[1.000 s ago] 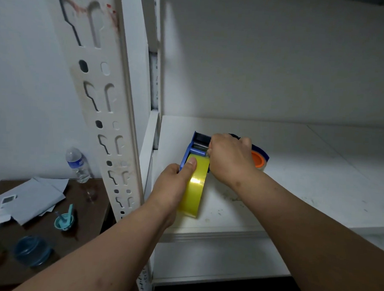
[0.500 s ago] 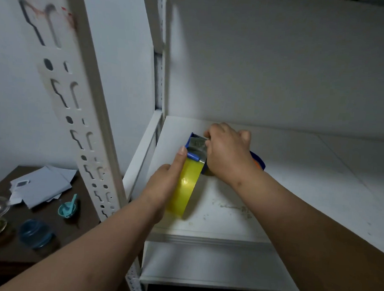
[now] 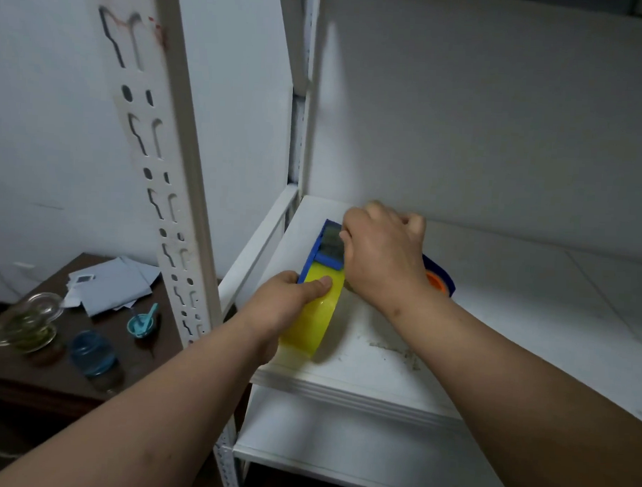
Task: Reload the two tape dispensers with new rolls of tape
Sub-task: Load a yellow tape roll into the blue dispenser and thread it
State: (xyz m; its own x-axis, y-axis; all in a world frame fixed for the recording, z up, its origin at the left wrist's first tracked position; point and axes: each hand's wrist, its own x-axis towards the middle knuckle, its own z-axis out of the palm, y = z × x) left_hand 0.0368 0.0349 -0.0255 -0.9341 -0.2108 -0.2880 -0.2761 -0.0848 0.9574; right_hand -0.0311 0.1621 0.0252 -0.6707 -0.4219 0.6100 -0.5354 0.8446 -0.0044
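Observation:
A blue tape dispenser (image 3: pixel 328 249) lies on the white shelf (image 3: pixel 492 324), carrying a yellow tape roll (image 3: pixel 312 324) that stands on edge at its near end. My left hand (image 3: pixel 283 304) grips the roll, thumb pressed on its top. My right hand (image 3: pixel 381 257) is curled over the dispenser's body beside the metal blade plate, fingertips at its far end. An orange part (image 3: pixel 435 281) of the dispenser, perhaps its handle, shows behind my right hand. Only one dispenser is in view.
A slotted white upright post (image 3: pixel 174 200) stands just left of my left arm. Lower left is a dark wooden table (image 3: pixel 30 370) with papers (image 3: pixel 108 285), a teal cup with spoon (image 3: pixel 141 324), a blue jar (image 3: pixel 92 351) and a glass dish (image 3: pixel 25 326). A lower shelf (image 3: pixel 340 443) sits beneath.
The view has shifted right and closer. My right hand has slid toward the dispenser's far end, uncovering the blade plate. My left hand keeps its grip on the yellow roll.

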